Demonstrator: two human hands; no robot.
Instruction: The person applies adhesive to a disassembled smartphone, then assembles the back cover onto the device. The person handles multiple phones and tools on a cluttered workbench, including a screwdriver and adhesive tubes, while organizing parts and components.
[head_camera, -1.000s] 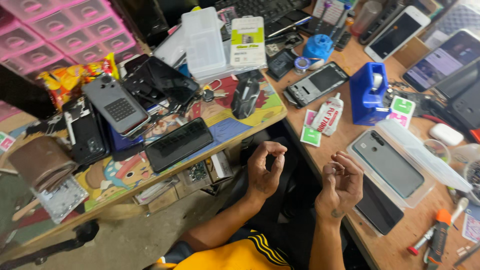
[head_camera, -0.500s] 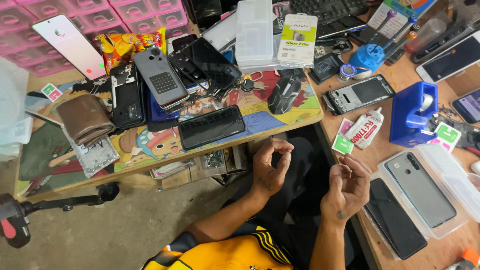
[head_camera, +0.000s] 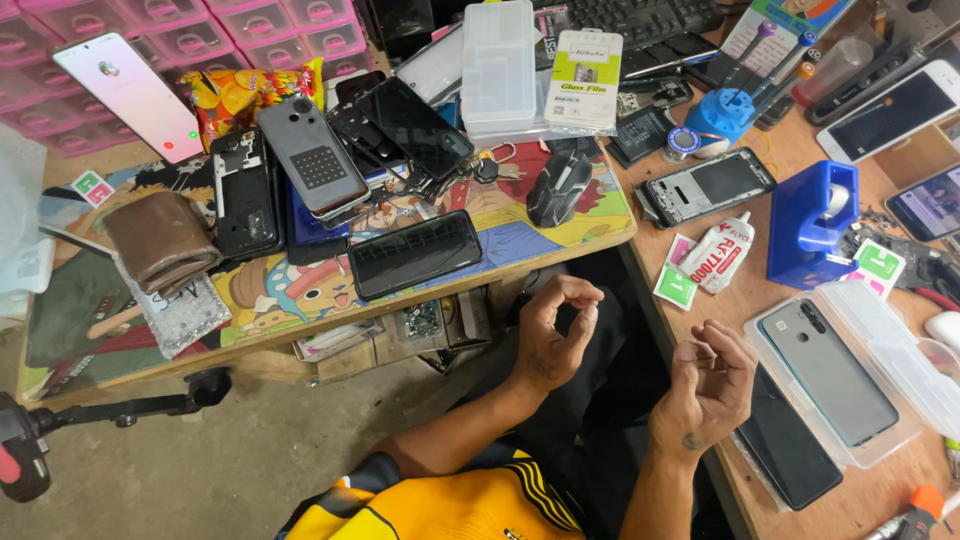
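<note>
Hovering empty with fingers curled, left hand (head_camera: 556, 335) and right hand (head_camera: 708, 385) sit below the black phone (head_camera: 415, 254).

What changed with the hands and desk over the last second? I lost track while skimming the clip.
The view swung left, bringing the white phone and brown wallet into sight. The left hand and right hand stayed raised over the lap, fingers curled, holding nothing visible. The phones and blue dispenser lie as before.

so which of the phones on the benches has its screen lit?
The white-screened phone at far left, leaning against the pink drawers. The other phones lie dark or back-up, like the black phone at the bench edge.
</note>
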